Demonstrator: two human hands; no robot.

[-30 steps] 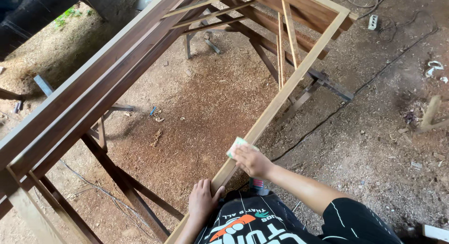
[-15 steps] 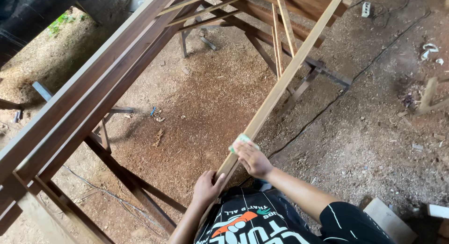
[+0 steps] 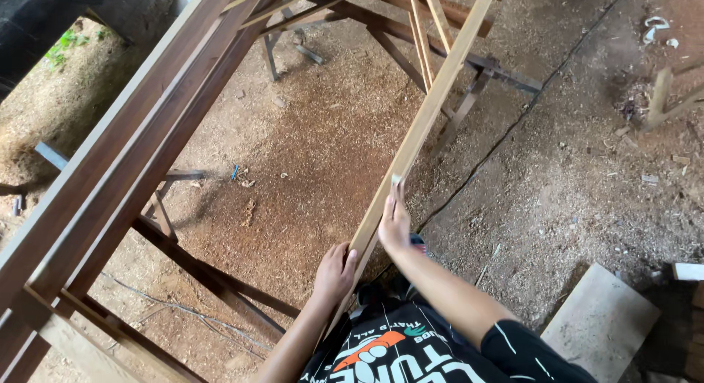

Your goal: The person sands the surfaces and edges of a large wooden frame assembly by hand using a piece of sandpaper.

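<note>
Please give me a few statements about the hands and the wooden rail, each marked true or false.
1. The left hand grips the near end of the pale wooden rail. True.
2. The right hand hangs free above the floor. False: it presses a small pale pad against the rail.
3. The floor is covered in sawdust. True.
4. A dark cable lies across the floor right of the rail. True.
5. The rail lies flat on the ground. False: it is part of a raised frame.
</note>
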